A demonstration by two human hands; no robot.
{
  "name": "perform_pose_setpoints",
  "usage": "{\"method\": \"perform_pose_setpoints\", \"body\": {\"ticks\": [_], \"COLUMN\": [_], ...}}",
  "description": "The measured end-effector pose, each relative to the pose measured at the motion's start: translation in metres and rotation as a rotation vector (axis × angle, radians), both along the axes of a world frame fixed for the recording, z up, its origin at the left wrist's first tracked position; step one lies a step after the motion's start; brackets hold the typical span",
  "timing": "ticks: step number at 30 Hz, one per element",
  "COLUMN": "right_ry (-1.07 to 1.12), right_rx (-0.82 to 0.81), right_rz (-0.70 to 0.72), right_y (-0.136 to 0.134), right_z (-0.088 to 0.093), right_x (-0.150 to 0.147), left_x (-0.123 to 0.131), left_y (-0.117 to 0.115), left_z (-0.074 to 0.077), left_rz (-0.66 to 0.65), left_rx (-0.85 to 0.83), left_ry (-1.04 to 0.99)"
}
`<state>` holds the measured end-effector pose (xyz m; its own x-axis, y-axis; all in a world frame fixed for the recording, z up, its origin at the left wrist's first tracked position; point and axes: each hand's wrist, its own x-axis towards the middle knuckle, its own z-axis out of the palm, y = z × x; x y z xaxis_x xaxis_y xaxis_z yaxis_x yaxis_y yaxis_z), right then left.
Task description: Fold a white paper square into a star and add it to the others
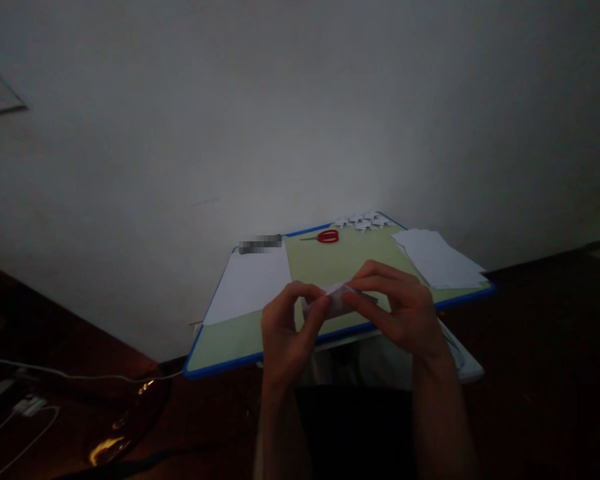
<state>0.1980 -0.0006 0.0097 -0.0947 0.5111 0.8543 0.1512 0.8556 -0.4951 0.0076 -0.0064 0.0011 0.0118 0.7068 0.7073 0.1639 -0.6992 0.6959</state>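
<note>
A small folded piece of white paper (338,305) is held up between both hands, above the near part of the pale green table (350,260). My left hand (294,327) pinches its left end between thumb and fingers. At the right end, my right hand (399,303) grips the paper with thumb and fingers. The paper's lower edge hangs free, and its exact folds are too dim to make out. Farther back lie red-handled scissors (327,237), closed, with the blades pointing left.
Several small folded white paper pieces (365,221) lie at the back edge. A stack of white sheets (443,259) sits at the right, overhanging slightly. Another white sheet (253,280) covers the left side. A wall (300,120) stands behind; a white cable (90,377) runs at lower left.
</note>
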Motion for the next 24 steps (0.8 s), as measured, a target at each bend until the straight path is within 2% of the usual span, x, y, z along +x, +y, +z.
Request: {"method": "perform_pose_setpoints", "body": {"ticks": [2, 9, 19, 24], "right_ry": [-0.038, -0.138, -0.125, -0.13], "right_rx": [-0.003, 0.021, 0.072, 0.078], "right_rz": [0.009, 0.004, -0.005, -0.004], "right_y": [-0.0017, -0.004, -0.0048, -0.0049], "right_z": [0.0014, 0.0019, 0.0033, 0.0032], "right_x": [0.0013, -0.0003, -0.0042, 0.0004], "left_x": [-0.0001, 0.0002, 0.0029, 0.0029], "left_y": [-0.001, 0.0017, -0.0016, -0.0032], "left_z": [0.0027, 0.0054, 0.0058, 0.005], "left_rz": [-0.029, -0.063, 0.014, 0.032], "left_rx": [0.005, 0.173, 0.263, 0.253], "left_ry": [0.026, 0.094, 0.056, 0.035]}}
